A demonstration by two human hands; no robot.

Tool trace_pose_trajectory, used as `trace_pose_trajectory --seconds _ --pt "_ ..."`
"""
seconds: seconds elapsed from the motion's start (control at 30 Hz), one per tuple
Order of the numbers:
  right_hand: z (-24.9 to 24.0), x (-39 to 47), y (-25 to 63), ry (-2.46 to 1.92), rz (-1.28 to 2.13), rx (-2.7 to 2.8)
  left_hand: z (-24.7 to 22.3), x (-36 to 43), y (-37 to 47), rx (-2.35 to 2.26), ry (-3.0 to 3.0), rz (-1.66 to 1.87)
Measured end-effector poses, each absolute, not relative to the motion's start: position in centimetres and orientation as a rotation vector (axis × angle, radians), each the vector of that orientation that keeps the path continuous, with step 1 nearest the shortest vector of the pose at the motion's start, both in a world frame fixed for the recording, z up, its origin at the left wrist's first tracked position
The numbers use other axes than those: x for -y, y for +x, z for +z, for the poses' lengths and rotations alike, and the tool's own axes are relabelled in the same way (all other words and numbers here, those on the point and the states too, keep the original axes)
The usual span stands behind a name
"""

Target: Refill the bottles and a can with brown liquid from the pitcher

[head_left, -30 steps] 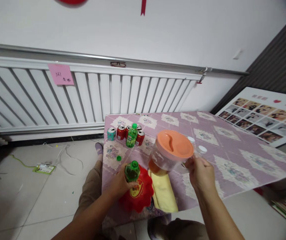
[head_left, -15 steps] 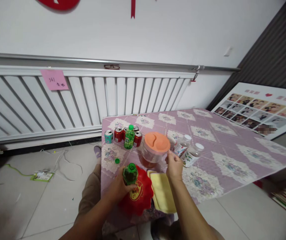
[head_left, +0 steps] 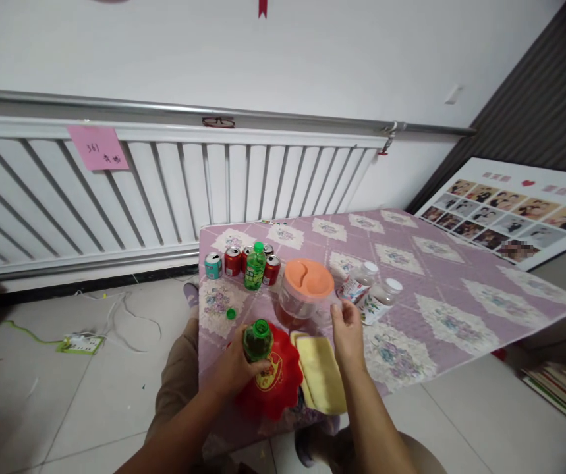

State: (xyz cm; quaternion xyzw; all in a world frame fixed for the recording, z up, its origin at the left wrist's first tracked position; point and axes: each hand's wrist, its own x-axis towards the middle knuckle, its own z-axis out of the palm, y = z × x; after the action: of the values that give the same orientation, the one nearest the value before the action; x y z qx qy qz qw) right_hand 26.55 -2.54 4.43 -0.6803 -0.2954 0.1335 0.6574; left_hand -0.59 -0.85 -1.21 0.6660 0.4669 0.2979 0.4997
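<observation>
My left hand (head_left: 236,361) is closed round an uncapped green plastic bottle (head_left: 257,341), its open mouth tilted toward me. The bottle is over a red scalloped plate (head_left: 290,375) with a yellow print. Just right of a clear pitcher (head_left: 292,309), my right hand (head_left: 349,332) is in the air, fingers loosely bent and thumb slightly apart, with nothing seen in it. The pitcher has an orange lid (head_left: 310,279) and brownish liquid low inside. A green cap (head_left: 231,314) lies left of it. A folded yellow cloth (head_left: 322,375) is below my right hand.
Behind stand several red cans (head_left: 232,262), a teal can (head_left: 213,266) and a capped green bottle (head_left: 254,268). Two white-capped clear bottles (head_left: 379,301) are right of the pitcher. A radiator (head_left: 263,178) borders the table's far side. A power strip (head_left: 82,343) lies on the floor.
My right hand has drawn slightly away from the pitcher's side, toward me. My left hand keeps the bottle over the red plate. The whole view has shifted a little.
</observation>
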Motion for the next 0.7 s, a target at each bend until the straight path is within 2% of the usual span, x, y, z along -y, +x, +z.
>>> trace_pose_trajectory --seconds 0.17,0.4,0.7 --pt "3.9 7.1 23.6 -1.529 0.244 0.587 -0.4 0.9 -0.5 -1.093 1.608 0.731" --pt "1.0 12.6 19.7 -1.638 0.525 0.582 0.7 1.1 -0.5 -1.077 1.620 0.738" --pt "1.7 14.7 19.2 -1.749 0.601 0.612 1.0 1.1 -0.7 -1.043 1.615 0.736"
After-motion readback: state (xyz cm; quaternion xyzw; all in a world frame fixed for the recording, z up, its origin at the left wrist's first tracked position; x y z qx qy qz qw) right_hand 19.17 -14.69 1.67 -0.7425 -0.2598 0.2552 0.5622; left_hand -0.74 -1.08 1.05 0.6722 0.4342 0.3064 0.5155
